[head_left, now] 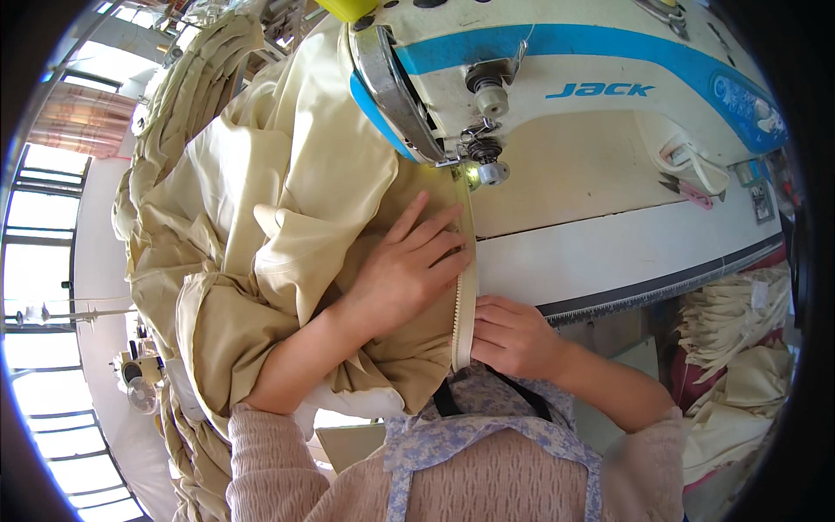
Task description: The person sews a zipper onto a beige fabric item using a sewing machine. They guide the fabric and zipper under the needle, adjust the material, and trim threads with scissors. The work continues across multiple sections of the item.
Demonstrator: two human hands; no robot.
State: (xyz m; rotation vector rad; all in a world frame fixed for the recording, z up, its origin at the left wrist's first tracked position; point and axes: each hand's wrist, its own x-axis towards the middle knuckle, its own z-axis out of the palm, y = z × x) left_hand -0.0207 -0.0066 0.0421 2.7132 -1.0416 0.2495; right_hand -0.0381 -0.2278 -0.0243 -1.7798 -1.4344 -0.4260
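Observation:
A khaki garment point(296, 174) lies bunched over the left side of the sewing machine point(574, 83). Along its right edge runs a cream zipper point(462, 326), whose upper end reaches the lit needle area under the machine head. My left hand point(404, 265) rests flat on the cloth just below the needle, fingers spread, their tips at the zipper. Lower down, my right hand point(513, 337) has its fingers bent and closed at the zipper's right edge, near the table's front. The needle and presser foot are mostly hidden by the head.
Pink-handled thread snips point(687, 190) lie on the machine bed at the right. A ruler strip point(661, 283) follows the table's front edge. Stacked cream cloth pieces point(731, 322) are at the right, and more khaki cloth point(187, 96) hangs at the far left.

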